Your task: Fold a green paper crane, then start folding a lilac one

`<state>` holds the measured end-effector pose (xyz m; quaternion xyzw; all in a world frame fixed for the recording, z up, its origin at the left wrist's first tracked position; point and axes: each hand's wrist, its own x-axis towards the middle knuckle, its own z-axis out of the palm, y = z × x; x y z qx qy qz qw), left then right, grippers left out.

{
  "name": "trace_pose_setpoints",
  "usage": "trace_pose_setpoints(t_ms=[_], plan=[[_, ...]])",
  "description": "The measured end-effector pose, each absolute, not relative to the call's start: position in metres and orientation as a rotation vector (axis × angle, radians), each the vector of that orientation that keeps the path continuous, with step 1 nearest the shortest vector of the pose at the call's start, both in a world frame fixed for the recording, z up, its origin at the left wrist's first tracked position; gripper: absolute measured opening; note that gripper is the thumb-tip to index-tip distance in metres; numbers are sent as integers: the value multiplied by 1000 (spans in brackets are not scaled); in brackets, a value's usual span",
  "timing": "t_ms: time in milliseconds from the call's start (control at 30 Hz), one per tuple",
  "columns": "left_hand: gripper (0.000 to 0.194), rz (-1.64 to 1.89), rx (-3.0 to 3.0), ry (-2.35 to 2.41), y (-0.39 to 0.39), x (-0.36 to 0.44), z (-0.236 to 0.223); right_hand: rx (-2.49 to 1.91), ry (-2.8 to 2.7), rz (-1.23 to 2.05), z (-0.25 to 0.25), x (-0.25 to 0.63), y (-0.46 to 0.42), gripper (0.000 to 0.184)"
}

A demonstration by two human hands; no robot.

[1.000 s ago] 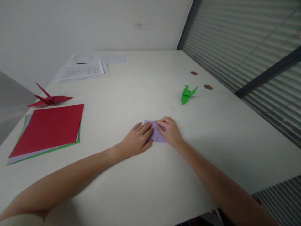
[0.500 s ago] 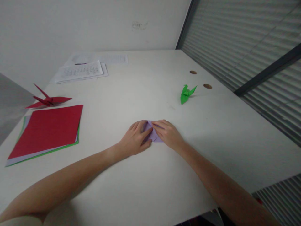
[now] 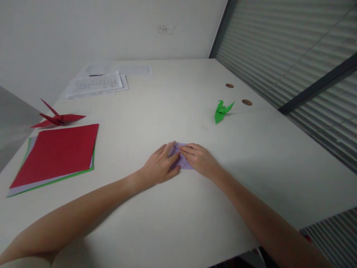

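A small piece of folded purple origami paper point(image 3: 182, 162) lies flat on the white table under both my hands. My left hand point(image 3: 161, 163) holds its left side, the thumb by the near edge and the fingers bent over the far part. From the right, my right hand point(image 3: 199, 158) presses on the upper face with its fingers close together, the tips almost meeting the left fingers. Fold lines show on the bare lower part; the paper's side edges are hidden beneath the hands.
To the left lies a stack of red, purple and green paper sheets point(image 3: 57, 154), with a red paper crane point(image 3: 58, 120) behind it. A green paper crane point(image 3: 221, 111) stands at the right, near two round holes in the table. Written papers point(image 3: 96, 85) lie far left.
My right fingers have shifted slightly over the purple paper, and the left fingers have moved a little at its far edge. Otherwise the scene is the same.
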<state>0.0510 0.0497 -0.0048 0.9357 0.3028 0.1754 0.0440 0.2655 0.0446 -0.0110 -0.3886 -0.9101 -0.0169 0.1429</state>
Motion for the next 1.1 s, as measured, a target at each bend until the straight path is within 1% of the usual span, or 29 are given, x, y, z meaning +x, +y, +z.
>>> trace_pose_setpoints(t_ms=[267, 467, 800, 1100], plan=[[42, 453, 2989, 1089, 40, 55, 0, -1089, -2639, -72, -10, 266, 44, 36], [42, 433, 2958, 1120, 39, 56, 0, -1047, -2638, -103, -13, 267, 46, 33], [43, 438, 2984, 1138, 40, 55, -2, -1062, -2616, -65, -15, 268, 47, 33], [41, 435, 2940, 1123, 39, 57, 1, -1046, -2610, 34, -12, 268, 50, 32]])
